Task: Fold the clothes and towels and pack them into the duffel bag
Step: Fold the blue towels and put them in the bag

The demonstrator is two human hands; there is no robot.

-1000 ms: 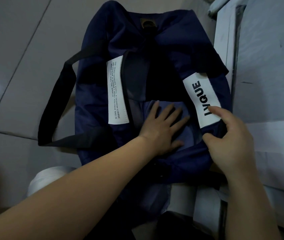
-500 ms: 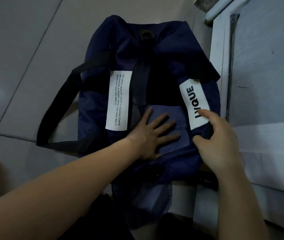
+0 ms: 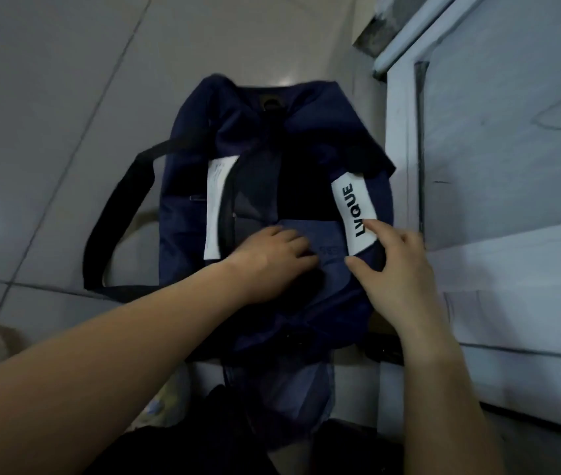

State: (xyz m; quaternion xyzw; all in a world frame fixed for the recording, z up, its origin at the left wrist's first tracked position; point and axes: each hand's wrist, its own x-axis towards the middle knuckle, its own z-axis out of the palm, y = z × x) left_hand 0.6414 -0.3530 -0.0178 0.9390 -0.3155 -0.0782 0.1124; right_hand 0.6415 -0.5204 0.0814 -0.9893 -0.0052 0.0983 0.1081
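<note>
A navy fabric duffel bag [image 3: 272, 138] lies open on the grey tiled floor [image 3: 49, 97]. The left hand [image 3: 269, 258] presses a folded blue cloth [image 3: 320, 234] inside, fingers curled; the right hand's [image 3: 395, 269] grip pinches the bag's rim by the white LVQUE label [image 3: 352, 210].

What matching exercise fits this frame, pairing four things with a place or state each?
Things:
1. left hand
2. right hand
3. black strap
4. folded blue cloth

Places or states:
A. lies looped on the floor tiles
B. sits inside the open duffel bag
C. presses on the cloth
D. holds the bag edge by the white label

Pairs: 1-C, 2-D, 3-A, 4-B
</note>
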